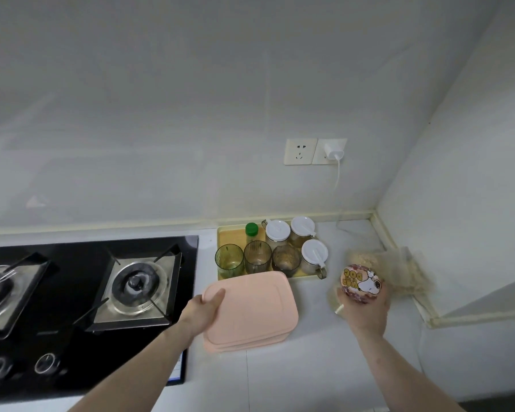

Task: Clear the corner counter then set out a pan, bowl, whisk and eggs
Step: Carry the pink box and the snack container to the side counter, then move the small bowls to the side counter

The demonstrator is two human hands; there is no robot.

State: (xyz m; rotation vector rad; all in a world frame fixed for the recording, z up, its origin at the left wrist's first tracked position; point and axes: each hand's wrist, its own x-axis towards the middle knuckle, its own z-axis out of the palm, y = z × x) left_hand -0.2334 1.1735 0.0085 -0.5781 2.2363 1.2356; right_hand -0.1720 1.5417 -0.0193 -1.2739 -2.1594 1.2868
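A pink plastic cutting board [253, 310] hovers over the white counter [309, 367], just right of the stove. My left hand [204, 313] grips its left edge, thumb on top. My right hand [366, 307] holds a round jar [361, 283] with a cartoon dog lid, lifted near the corner. Behind the jar a clear plastic bag of pale dry food [399, 269] lies in the corner. No pan, bowl, whisk or eggs are in view.
A yellow tray [226, 236] against the back wall holds several glasses, white-lidded jars and a green-capped bottle. A black gas stove [81, 292] fills the left. A charger sits plugged into the wall socket [330, 151] above. A white ledge [473, 298] juts in at right.
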